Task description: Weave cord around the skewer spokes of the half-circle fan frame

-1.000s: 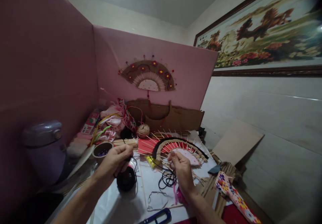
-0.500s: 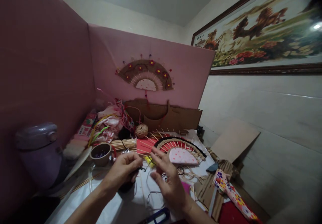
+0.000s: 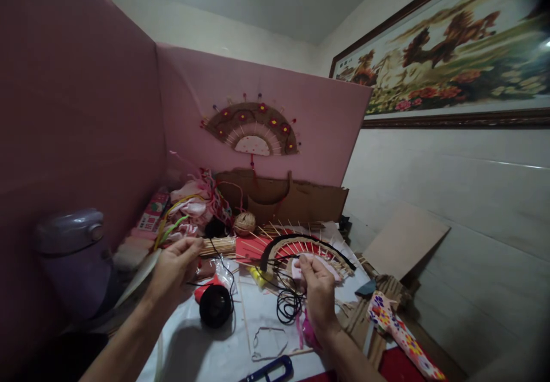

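Note:
My left hand [image 3: 178, 263] is raised at the left, thumb and fingers pinched together; a thin black cord [image 3: 196, 284] comes out from beneath it, though the pinch point is dim. On the right, my right hand [image 3: 318, 290] pinches black cord beside the half-round fan [image 3: 275, 248] of sticks, twine and black trim. Loose loops of that cord [image 3: 289, 306] hang or lie just left of my right hand. Between my hands a round black spool [image 3: 215, 306] rests on the table. The fan's pale spotted centre is partly covered by my right fingers.
Blue-handled scissors [image 3: 275, 368] lie at the front edge, with glasses [image 3: 269, 343] behind them. A twine ball [image 3: 244, 223] and bundled sticks [image 3: 218, 245] sit farther back. A lilac container [image 3: 73, 262] stands left; cardboard [image 3: 365, 313] and a flower-patterned object [image 3: 401, 333] lie right.
My hands have moved apart, the left to the left and the right to the right. The black spool and cord loops now show between them. My right fingers have closed from spread to pinched.

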`<control>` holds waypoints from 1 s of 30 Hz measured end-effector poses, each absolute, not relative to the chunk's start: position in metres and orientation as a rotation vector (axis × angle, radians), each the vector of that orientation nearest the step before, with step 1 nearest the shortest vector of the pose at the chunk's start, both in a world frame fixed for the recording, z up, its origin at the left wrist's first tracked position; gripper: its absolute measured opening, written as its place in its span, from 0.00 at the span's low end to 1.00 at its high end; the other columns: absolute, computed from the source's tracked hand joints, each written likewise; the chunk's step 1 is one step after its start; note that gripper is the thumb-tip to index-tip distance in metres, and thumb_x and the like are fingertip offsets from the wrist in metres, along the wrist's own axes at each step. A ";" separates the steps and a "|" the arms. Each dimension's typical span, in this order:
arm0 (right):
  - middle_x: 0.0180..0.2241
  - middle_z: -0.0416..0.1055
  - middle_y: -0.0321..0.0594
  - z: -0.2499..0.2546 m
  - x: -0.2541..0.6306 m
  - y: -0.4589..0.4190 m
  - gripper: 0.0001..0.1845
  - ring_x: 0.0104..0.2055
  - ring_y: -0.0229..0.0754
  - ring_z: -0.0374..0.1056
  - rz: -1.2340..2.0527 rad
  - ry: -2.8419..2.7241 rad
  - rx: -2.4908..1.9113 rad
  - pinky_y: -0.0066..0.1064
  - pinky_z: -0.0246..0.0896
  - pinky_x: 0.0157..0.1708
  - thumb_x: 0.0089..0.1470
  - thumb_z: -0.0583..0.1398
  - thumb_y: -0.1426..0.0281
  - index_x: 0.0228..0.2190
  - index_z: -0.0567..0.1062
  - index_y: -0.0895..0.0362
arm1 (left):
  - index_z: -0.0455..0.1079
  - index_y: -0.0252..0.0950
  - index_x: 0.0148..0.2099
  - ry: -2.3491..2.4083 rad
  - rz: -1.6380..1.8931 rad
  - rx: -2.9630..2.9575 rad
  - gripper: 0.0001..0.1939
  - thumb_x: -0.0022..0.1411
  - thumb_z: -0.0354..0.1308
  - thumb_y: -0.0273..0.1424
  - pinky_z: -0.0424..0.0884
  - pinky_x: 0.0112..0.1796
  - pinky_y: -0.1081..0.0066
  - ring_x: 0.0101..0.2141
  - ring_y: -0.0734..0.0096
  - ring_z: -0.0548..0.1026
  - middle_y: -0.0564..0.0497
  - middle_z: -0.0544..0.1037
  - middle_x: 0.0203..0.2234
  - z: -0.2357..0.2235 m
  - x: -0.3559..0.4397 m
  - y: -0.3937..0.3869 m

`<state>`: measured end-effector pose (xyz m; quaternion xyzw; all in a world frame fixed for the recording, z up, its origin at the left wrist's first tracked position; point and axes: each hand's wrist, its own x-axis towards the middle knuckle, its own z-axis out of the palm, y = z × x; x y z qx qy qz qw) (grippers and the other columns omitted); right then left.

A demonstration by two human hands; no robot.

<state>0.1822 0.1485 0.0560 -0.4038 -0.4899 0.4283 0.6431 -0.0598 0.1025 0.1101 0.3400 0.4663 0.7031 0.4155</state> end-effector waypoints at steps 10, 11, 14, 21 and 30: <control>0.18 0.61 0.30 0.054 0.198 0.173 0.17 0.20 0.34 0.58 0.837 -0.721 -0.934 0.25 0.55 0.21 0.51 0.54 0.54 0.26 0.66 0.56 | 0.63 0.35 0.29 1.466 2.324 0.649 0.08 0.51 0.59 0.33 0.54 0.16 0.79 0.14 0.83 0.57 0.62 0.62 0.13 0.103 -0.097 0.108; 0.19 0.63 0.31 0.054 0.198 0.173 0.17 0.20 0.34 0.59 0.840 -0.701 -0.923 0.25 0.56 0.21 0.51 0.54 0.54 0.26 0.65 0.56 | 0.63 0.35 0.29 1.496 2.345 0.664 0.08 0.52 0.58 0.33 0.56 0.17 0.79 0.15 0.82 0.58 0.62 0.63 0.14 0.102 -0.099 0.109; 0.20 0.64 0.32 0.058 0.195 0.170 0.16 0.20 0.33 0.59 0.911 -0.830 -0.857 0.24 0.56 0.22 0.51 0.55 0.56 0.24 0.65 0.57 | 0.67 0.36 0.31 1.619 2.323 0.828 0.08 0.51 0.59 0.35 0.61 0.24 0.76 0.22 0.76 0.64 0.59 0.68 0.19 0.102 -0.097 0.110; 0.24 0.69 0.37 0.066 0.176 0.135 0.17 0.18 0.32 0.60 1.441 -1.526 -0.640 0.22 0.47 0.14 0.53 0.55 0.58 0.25 0.69 0.59 | 0.74 0.41 0.37 1.589 1.809 1.996 0.08 0.52 0.58 0.31 0.56 0.51 0.60 0.45 0.59 0.67 0.47 0.75 0.39 0.096 -0.031 0.095; 0.13 0.46 0.24 0.059 0.181 0.148 0.18 0.15 0.29 0.40 1.152 -1.245 -0.787 0.22 0.35 0.14 0.48 0.58 0.56 0.22 0.67 0.58 | 0.72 0.35 0.31 1.213 1.181 1.664 0.12 0.56 0.53 0.38 0.59 0.23 0.76 0.23 0.74 0.64 0.51 0.72 0.23 0.090 -0.006 0.087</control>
